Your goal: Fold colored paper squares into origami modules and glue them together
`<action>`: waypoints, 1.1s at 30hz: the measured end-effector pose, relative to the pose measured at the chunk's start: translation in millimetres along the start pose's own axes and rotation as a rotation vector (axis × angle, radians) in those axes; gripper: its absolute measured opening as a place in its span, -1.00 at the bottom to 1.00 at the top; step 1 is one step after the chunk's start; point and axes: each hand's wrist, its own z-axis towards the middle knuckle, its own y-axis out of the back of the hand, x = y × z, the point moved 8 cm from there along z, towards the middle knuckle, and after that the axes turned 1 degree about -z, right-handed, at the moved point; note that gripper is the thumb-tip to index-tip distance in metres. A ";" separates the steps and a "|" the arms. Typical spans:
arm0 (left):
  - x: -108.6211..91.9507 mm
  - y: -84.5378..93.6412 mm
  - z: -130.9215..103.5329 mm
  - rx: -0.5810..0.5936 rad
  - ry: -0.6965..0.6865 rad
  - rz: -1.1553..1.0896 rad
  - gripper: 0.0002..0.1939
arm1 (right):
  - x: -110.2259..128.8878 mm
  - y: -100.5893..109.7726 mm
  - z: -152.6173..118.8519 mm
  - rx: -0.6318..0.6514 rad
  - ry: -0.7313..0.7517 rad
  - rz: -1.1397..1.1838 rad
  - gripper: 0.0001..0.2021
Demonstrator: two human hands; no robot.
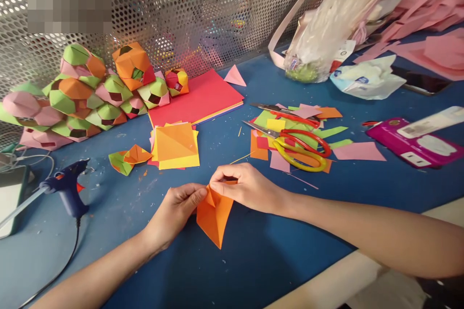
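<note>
Orange paper point(217, 219), creased, one point aimed at the near side, over the front of the blue table point(246, 265). Pinched near the top by thumb and fingers of the left hand point(177, 207), pinched again just beside by the right hand point(250, 186). Scissors point(277, 136) on paper scraps point(275, 124) farther back, glue gun point(67, 188) way off left.

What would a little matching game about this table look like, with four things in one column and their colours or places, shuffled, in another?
Things:
1. Folded paper
2. Glue gun
3. Top sheet of the large paper stack
4. Yellow-handled scissors

Colours or places:
A. Lying over paper scraps
B. Plain red
C. Held in the left hand and right hand
D. Dark blue

Pairs: 1-C, 2-D, 3-B, 4-A
</note>
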 end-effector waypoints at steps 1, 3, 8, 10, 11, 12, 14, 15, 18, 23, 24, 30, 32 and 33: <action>0.5 1.4 0.4 -0.012 -0.003 0.029 -0.72 | -0.1 -0.4 0.0 0.005 -0.003 0.001 -0.88; 1.1 3.2 0.9 -0.025 -0.011 0.068 -0.72 | -0.7 -1.2 0.0 0.016 -0.013 0.002 -0.88; -0.6 2.7 0.9 -0.019 -0.026 0.122 -0.74 | -4.0 -4.3 -0.2 0.038 -0.033 0.002 -0.88; -2.3 2.0 0.7 -0.013 -0.027 0.145 -0.76 | -4.8 -4.8 0.0 0.038 -0.031 -0.002 -0.88; -2.9 1.6 0.6 -0.008 -0.021 0.154 -0.78 | -5.0 -4.9 0.1 0.038 -0.030 -0.007 -0.88; -3.3 1.3 0.5 -0.002 -0.013 0.163 -0.79 | -5.1 -4.9 0.1 0.039 -0.030 -0.013 -0.88; -4.4 0.7 0.3 0.009 -0.002 0.170 -0.81 | -4.7 -4.7 0.0 0.044 -0.031 -0.022 -0.88; -5.0 0.2 0.2 0.016 0.000 0.157 -0.80 | -4.3 -4.4 -0.1 0.047 -0.032 -0.026 -0.88; -3.3 -5.3 0.0 0.077 0.031 -0.033 -0.73 | -0.4 -1.1 -0.6 0.023 -0.009 -0.040 -0.88; 6.2 -10.6 0.9 0.102 0.127 -0.341 -0.76 | 5.0 2.5 -0.7 -0.012 0.026 -0.066 -0.88; 7.4 -9.8 1.3 0.089 0.135 -0.349 -0.77 | 5.0 2.2 -0.6 -0.004 0.022 -0.076 -0.89; 7.9 -8.7 1.6 0.077 0.130 -0.314 -0.77 | 7.5 -0.6 -1.5 0.051 0.020 -0.151 -0.92; 7.1 -7.5 1.1 0.065 0.106 -0.237 -0.75 | 8.4 -0.6 -1.9 0.039 0.028 -0.150 -0.92; 6.4 -6.2 0.8 0.050 0.088 -0.180 -0.75 | 8.6 -0.6 -2.1 0.031 0.030 -0.148 -0.92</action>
